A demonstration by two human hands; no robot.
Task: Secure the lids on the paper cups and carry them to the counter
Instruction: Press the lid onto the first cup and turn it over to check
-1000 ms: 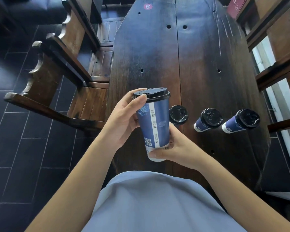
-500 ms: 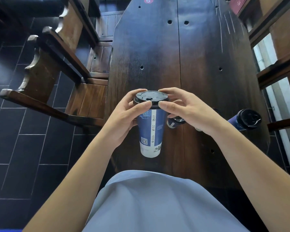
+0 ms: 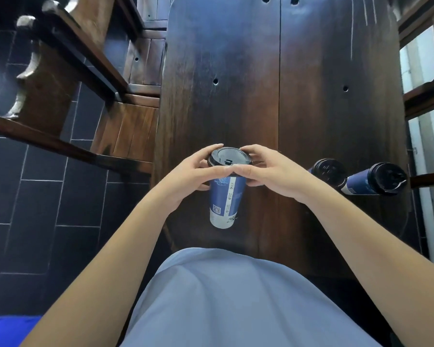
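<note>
Now both thumbs sit lower on the lid (image 3: 229, 159); left hand (image 3: 191, 171) and right hand (image 3: 271, 171) grip its rim at nine and three o'clock, sealing the cup (image 3: 224, 199). Next: press evenly around.

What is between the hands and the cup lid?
Nothing. The left hand and right hand already grip the rim of the lid on the cup, fingers curled round both sides. Two other cups stand apart on the right.
</note>
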